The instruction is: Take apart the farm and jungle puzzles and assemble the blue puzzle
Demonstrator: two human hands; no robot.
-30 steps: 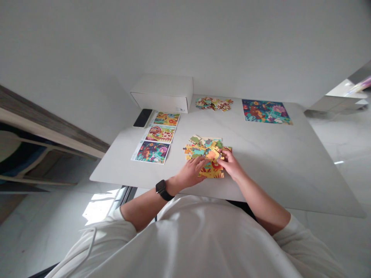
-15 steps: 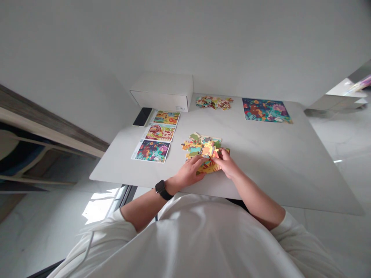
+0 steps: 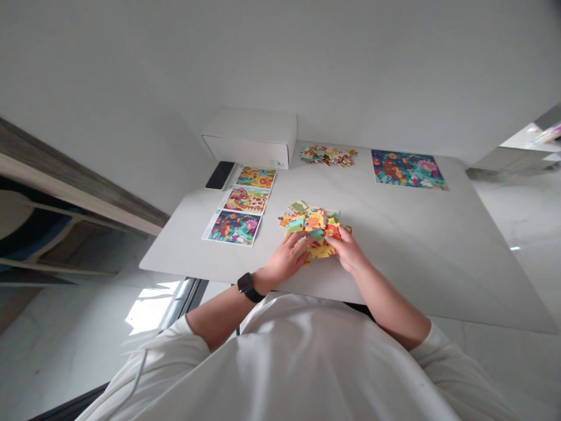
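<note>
A heap of loose, colourful puzzle pieces (image 3: pixel 312 221) lies on the white table (image 3: pixel 421 245) in front of me. At its near edge is a joined yellow section (image 3: pixel 322 252). My left hand (image 3: pixel 287 260), with a black watch (image 3: pixel 247 287) on the wrist, rests on the heap's near left side with its fingers stretched over the pieces. My right hand (image 3: pixel 349 252) is at the near right side, fingers curled and pinched on a reddish piece at the edge of the yellow section.
A white box (image 3: pixel 249 138) stands at the back by the wall, with a black phone (image 3: pixel 220 175) beside it. Three picture cards (image 3: pixel 245 200) lie in a row at left. Further back are a second pile of pieces (image 3: pixel 328 155) and a finished puzzle (image 3: pixel 407 169).
My right hand has brought its piece down from above the heap to the yellow section's edge. My left hand's fingers slid further over the pieces. The view shifted slightly.
</note>
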